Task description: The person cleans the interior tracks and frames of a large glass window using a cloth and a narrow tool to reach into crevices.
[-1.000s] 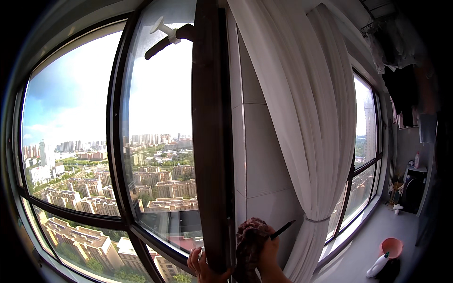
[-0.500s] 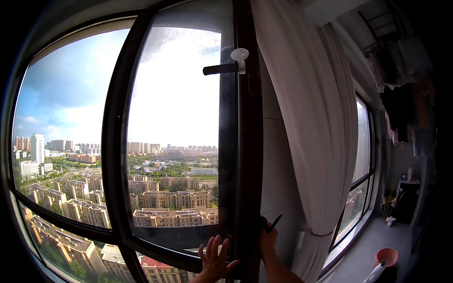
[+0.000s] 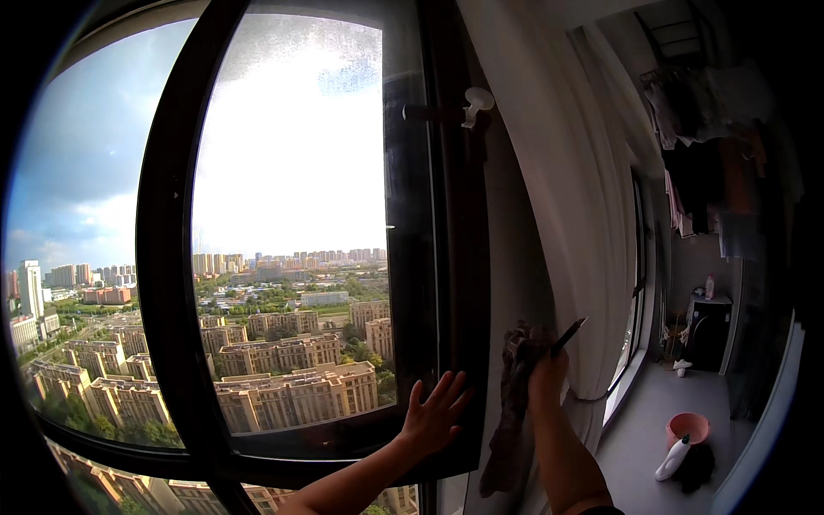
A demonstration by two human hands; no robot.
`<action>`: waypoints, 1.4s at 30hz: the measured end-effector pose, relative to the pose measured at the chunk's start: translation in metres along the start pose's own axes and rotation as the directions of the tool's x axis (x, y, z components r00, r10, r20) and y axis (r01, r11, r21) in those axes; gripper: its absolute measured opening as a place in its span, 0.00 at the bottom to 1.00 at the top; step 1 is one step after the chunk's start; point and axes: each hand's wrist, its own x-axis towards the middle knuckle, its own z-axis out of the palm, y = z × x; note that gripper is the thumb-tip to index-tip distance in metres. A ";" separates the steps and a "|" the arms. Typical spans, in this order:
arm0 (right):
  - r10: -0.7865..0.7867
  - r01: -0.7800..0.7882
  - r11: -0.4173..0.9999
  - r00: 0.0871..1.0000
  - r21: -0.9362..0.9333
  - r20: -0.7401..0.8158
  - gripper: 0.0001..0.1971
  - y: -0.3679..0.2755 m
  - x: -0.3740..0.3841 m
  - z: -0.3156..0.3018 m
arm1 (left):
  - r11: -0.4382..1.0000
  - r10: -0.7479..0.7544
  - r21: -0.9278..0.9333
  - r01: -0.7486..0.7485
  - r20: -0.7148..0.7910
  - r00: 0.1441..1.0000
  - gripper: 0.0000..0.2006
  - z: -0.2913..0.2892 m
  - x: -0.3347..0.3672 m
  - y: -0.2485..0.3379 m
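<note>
My left hand [image 3: 436, 415] lies with spread fingers against the dark window frame [image 3: 459, 300], low on its right side. To the right of it, my right hand [image 3: 549, 374] is closed around a crumpled brown cloth [image 3: 515, 378] that hangs down beside the frame. A slim dark pointed stick [image 3: 568, 336] juts up from the same fist; its kind I cannot make out. Higher on the frame sits a dark window handle [image 3: 429, 113] with a round white fitting [image 3: 479, 99] next to it.
A pale curtain [image 3: 566, 215] hangs just right of my right hand. On the floor at the lower right stand a pink basin [image 3: 689, 426] and a white bottle [image 3: 673, 458]. Clothes [image 3: 704, 163] hang at the upper right. City buildings [image 3: 296, 390] show through the glass.
The view has swung to the right. My left hand has moved up and right onto the frame's edge. My right hand has drawn out to the right, and the cloth now shows in it.
</note>
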 end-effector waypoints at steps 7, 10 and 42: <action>-0.048 0.051 0.992 0.999 -0.114 0.024 0.13 -0.001 0.010 0.043 | 0.998 0.063 0.005 -0.063 0.034 0.997 0.39 0.021 0.014 -0.026; -0.177 0.175 0.965 0.984 -0.195 0.008 0.12 0.000 0.018 0.062 | 0.998 0.059 0.023 -0.060 0.019 0.998 0.40 0.031 0.018 -0.035; -0.678 0.846 0.147 0.463 -0.512 0.570 0.26 -0.004 0.246 0.290 | -0.623 -0.045 -0.765 0.166 0.247 0.968 0.29 0.215 0.031 -0.093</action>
